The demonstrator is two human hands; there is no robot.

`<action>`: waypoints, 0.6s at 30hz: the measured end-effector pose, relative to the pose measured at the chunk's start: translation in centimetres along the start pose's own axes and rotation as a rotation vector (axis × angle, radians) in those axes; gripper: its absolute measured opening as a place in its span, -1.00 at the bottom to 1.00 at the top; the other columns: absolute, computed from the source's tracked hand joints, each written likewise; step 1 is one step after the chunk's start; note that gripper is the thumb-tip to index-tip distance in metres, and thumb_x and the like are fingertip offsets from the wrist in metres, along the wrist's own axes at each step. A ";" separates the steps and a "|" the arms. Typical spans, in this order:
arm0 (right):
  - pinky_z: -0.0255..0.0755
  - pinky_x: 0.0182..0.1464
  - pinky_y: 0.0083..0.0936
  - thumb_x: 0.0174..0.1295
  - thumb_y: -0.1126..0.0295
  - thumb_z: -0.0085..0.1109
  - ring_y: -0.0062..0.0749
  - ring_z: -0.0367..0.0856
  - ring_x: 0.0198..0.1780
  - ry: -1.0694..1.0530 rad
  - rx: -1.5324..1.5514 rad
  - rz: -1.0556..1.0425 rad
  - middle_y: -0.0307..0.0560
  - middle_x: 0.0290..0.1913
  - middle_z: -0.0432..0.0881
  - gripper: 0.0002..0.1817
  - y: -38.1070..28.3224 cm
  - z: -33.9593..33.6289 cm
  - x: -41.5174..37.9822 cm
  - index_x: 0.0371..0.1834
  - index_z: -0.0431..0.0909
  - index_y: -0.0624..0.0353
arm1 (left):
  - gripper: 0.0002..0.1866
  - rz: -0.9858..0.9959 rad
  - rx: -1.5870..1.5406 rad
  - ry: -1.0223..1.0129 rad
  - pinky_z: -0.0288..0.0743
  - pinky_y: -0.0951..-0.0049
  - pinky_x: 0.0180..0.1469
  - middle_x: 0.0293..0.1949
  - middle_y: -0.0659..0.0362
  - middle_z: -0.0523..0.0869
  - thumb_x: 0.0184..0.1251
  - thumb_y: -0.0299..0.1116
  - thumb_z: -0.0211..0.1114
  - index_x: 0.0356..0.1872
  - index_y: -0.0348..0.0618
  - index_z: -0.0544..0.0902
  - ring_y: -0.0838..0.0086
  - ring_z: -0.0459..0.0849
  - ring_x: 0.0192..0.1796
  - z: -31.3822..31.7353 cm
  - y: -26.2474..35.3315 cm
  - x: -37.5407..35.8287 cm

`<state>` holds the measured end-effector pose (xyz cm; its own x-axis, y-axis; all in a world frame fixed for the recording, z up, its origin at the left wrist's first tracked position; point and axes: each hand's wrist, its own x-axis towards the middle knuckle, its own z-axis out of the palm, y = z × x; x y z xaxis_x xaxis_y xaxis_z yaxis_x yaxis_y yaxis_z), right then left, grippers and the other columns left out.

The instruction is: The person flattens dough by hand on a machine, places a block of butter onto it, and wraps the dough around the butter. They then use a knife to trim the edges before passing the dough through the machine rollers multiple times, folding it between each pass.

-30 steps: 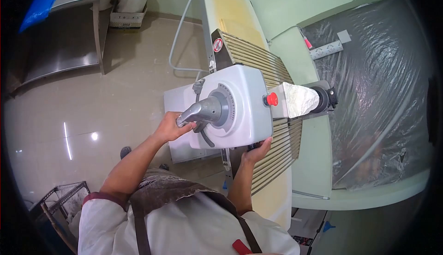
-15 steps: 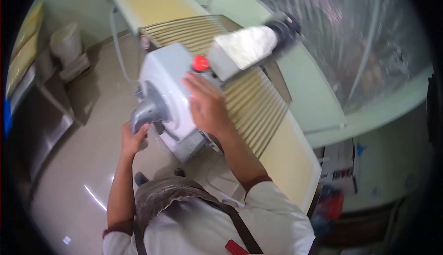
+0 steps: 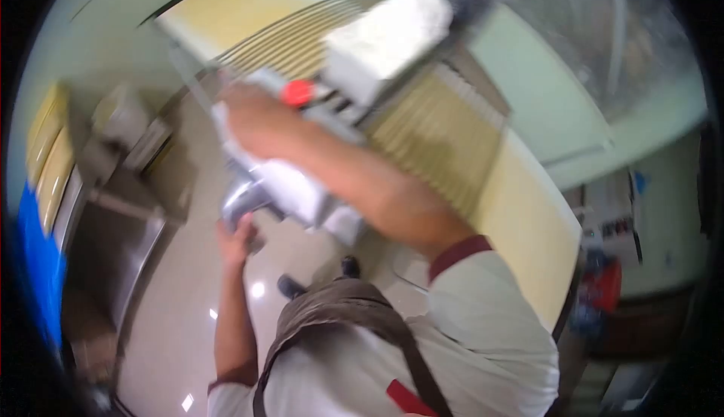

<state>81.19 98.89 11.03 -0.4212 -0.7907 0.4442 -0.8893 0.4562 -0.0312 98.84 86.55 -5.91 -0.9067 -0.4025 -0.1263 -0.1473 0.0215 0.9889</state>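
Note:
A dough sheeter stands in front of me, its light grey housing [image 3: 298,191] largely covered by my right forearm. Low on the near side, my left hand [image 3: 237,237] has its fingers curled round the end of the grey handle [image 3: 245,197]. My right hand [image 3: 253,119] reaches across the top of the housing, towards its far left edge; motion smears its fingers. Just beyond that wrist sits a red knob-like button [image 3: 298,93]. Behind the button, a metal tray [image 3: 351,74] over the rollers carries a heap of white flour [image 3: 392,29].
Slatted guards [image 3: 445,138] flank the tray, and a pale yellow belt [image 3: 528,221] runs out to the right. At left are a steel table [image 3: 124,247], blue sheeting [image 3: 38,259] and a white bucket [image 3: 121,115]. A red bag [image 3: 603,285] lies at far right.
My right hand has moved left across the housing, from beside the red button to the far left edge. My left hand stays at the handle. The view has shifted.

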 end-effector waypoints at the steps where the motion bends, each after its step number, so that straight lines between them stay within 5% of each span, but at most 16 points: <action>1: 0.39 0.12 -0.19 0.06 0.50 0.03 0.10 0.55 -0.03 -0.199 -0.046 -0.084 0.24 -0.11 0.60 -0.78 0.6 0.1 1.7 -0.27 0.61 0.33 | -0.58 -0.003 0.092 -0.049 0.45 0.45 -0.44 -0.58 0.22 0.60 0.18 0.00 0.34 -0.43 -0.23 0.61 0.54 0.55 -0.52 -0.4 0.3 0.0; 3: 0.41 0.07 -0.09 0.19 0.29 -0.02 0.10 0.58 -0.01 -0.318 -0.055 0.044 0.22 -0.10 0.64 -0.67 1.4 1.6 3.9 -0.18 0.64 0.28 | -0.58 0.004 -0.011 -0.144 0.47 0.47 -0.41 -0.56 0.23 0.62 0.15 -0.01 0.39 -0.40 -0.24 0.63 0.56 0.56 -0.51 -1.1 -1.7 0.4; 5: 0.40 0.09 -0.08 0.21 0.13 -0.05 0.09 0.58 0.03 -0.474 0.055 0.395 0.22 -0.04 0.63 -0.56 0.7 0.9 6.5 -0.12 0.63 0.25 | -0.67 -0.005 -0.195 -0.196 0.47 0.48 -0.38 -0.55 0.21 0.64 0.15 -0.15 0.43 -0.41 -0.26 0.64 0.57 0.57 -0.48 -0.9 -1.2 -0.5; 10: 0.39 0.02 -0.16 0.12 0.10 -0.01 0.04 0.60 -0.05 -0.771 0.045 0.555 0.26 -0.06 0.63 -0.51 3.1 2.5 10.6 -0.16 0.62 0.35 | -0.62 -0.060 -0.149 -0.183 0.43 0.50 -0.48 -0.53 0.20 0.64 0.15 -0.13 0.44 -0.31 -0.30 0.60 0.59 0.54 -0.52 0.0 -1.8 -0.8; 18: 0.40 -0.01 -0.21 0.09 0.08 -0.01 0.00 0.62 -0.10 -0.833 0.001 0.562 0.26 -0.09 0.64 -0.48 3.4 2.8 11.6 -0.17 0.62 0.38 | -0.66 0.029 -0.102 -0.159 0.41 0.50 -0.50 -0.59 0.24 0.61 0.16 -0.16 0.42 -0.44 -0.30 0.62 0.63 0.52 -0.56 -0.5 -1.4 -0.5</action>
<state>72.75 90.12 13.58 -0.7698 -0.4951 -0.4029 -0.5235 0.8508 -0.0453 99.72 86.29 -7.17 -0.9622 -0.2530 -0.1009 -0.0871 -0.0651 0.9941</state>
